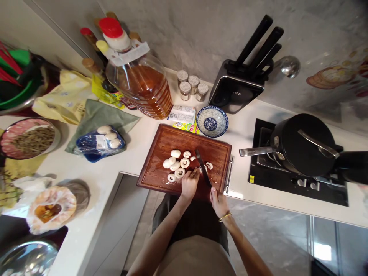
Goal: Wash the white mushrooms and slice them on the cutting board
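A brown wooden cutting board [161,151] lies on the white counter with several white mushrooms [176,164] on it, some whole and some halved. My right hand [217,202] is closed round the handle of a dark knife [203,168] whose blade points away across the board. My left hand [190,183] rests at the board's near edge, its fingers curled down on a mushroom piece right beside the blade. One cut slice [209,165] lies just to the right of the knife.
A blue patterned bowl [212,121] stands behind the board, a knife block [238,86] behind that. A black lidded pot [304,143] sits on the stove at right. Left of the board are a blue tray of mushrooms [99,143], a big oil bottle [140,82] and plates of food.
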Demonstrator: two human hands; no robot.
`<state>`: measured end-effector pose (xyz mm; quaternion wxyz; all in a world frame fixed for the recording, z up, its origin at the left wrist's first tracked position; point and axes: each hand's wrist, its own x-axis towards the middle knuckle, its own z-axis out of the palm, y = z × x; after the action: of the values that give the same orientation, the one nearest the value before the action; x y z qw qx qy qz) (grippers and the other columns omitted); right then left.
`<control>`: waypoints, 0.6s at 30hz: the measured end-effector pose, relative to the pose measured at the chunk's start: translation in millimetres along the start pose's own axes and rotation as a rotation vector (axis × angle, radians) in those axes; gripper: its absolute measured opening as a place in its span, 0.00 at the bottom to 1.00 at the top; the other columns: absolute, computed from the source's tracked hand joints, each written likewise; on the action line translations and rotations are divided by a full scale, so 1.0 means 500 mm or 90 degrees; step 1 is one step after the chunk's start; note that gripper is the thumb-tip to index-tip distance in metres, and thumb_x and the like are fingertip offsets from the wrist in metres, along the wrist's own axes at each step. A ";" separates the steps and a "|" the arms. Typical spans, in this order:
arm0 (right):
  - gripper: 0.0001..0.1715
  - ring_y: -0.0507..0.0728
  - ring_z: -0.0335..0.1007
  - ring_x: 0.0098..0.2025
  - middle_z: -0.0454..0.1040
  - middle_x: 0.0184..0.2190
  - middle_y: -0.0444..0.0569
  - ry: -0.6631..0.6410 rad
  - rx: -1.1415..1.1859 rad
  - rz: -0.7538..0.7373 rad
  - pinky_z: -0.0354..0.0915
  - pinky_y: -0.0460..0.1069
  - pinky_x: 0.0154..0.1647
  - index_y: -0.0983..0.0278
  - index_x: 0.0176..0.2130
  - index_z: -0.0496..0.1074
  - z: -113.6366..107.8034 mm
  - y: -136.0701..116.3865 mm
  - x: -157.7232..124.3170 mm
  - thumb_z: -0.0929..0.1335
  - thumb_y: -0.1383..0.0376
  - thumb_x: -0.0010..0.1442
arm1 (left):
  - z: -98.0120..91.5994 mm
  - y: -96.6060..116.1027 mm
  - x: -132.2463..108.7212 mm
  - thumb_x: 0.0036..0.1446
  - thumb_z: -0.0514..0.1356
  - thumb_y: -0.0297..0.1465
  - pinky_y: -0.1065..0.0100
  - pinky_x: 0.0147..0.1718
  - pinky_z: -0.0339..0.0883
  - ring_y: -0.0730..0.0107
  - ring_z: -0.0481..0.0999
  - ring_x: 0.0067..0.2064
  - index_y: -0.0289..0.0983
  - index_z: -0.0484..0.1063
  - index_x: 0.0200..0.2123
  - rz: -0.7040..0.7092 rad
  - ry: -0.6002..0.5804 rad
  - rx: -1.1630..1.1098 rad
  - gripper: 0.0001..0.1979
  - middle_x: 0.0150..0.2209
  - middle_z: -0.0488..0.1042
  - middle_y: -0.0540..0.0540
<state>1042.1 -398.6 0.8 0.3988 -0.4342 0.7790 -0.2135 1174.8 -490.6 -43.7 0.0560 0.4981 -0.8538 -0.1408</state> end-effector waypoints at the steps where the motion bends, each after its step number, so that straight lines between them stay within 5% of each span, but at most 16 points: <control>1: 0.34 0.55 0.65 0.23 0.66 0.17 0.45 -0.018 0.009 0.008 0.60 0.48 0.26 0.62 0.29 0.70 0.000 -0.001 0.001 0.48 0.47 0.64 | -0.001 0.000 0.000 0.59 0.53 0.23 0.62 0.38 0.67 0.61 0.72 0.40 0.34 0.70 0.51 0.000 -0.001 -0.003 0.17 0.52 0.72 0.42; 8: 0.33 0.53 0.62 0.20 0.62 0.15 0.44 -0.058 0.051 0.044 0.57 0.48 0.25 0.60 0.18 0.58 0.013 0.002 0.011 0.48 0.48 0.64 | -0.007 -0.001 0.003 0.59 0.51 0.22 0.61 0.36 0.68 0.60 0.73 0.39 0.36 0.71 0.50 -0.022 -0.010 -0.058 0.18 0.51 0.72 0.39; 18: 0.35 0.53 0.61 0.18 0.63 0.13 0.44 -0.001 0.061 0.020 0.57 0.48 0.23 0.59 0.17 0.58 0.051 -0.001 0.037 0.47 0.46 0.64 | -0.005 -0.002 0.006 0.60 0.51 0.24 0.61 0.40 0.69 0.60 0.74 0.42 0.36 0.70 0.51 -0.033 0.007 -0.056 0.17 0.52 0.72 0.38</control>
<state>1057.3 -414.3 -22.3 0.4230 -0.4025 0.7744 -0.2435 1174.7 -494.0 -41.9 0.0786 0.5179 -0.8332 -0.1772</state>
